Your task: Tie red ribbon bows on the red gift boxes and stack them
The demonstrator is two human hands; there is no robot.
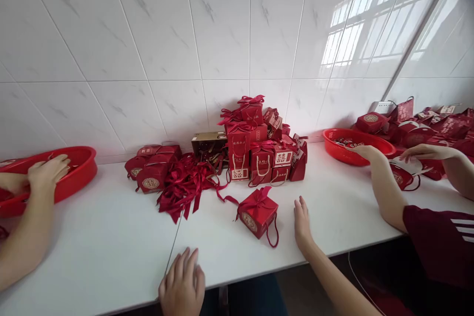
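Note:
My left hand [182, 284] rests at the front edge of the white table [111, 247], fingers stretched out and holding nothing. On the right, my right hand [302, 222] stands on its edge on the tabletop, fingers extended, also without anything in it. Between and beyond my hands sits a small red gift box [258, 211] with a ribbon bow on top, a gold round emblem on one side and a cord handle hanging off its right side. My right hand is nearest to this box, with a gap between them. A loose ribbon trails behind the box.
Stacked red gift boxes [259, 150] stand against the tiled wall, beside a heap of red ribbons [187, 182] and more boxes [153, 170]. Co-workers' hands reach into a red basin [79, 177] at left and another basin [359, 155] at right. Red boxes [425, 128] crowd the far right.

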